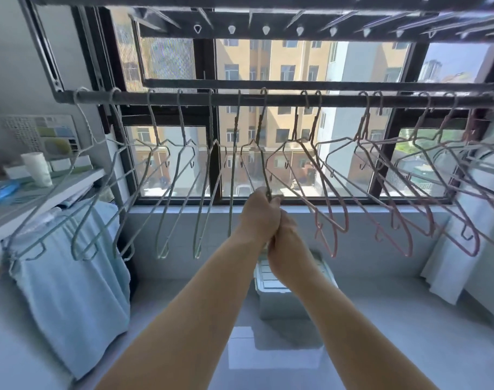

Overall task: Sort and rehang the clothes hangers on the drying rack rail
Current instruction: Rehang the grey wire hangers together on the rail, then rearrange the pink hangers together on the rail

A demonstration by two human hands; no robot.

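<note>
A grey rail [268, 100] runs across the window with wire hangers hooked over it. Several pale green hangers [167, 192] hang on its left half and several pink hangers [380, 192] on its right half. In the middle, one green hanger [261, 153] hangs from the rail by its hook. My left hand [261, 213] is closed around the lower part of that hanger. Just below and touching it, my right hand [289, 249] is also closed, and what it grips is hidden.
A light blue cloth [71, 291] drapes over a bin at the left, under a shelf [43, 190] with a white cup. A pale storage box [285, 294] sits below my hands. A second rack bar with clips [268, 30] runs overhead.
</note>
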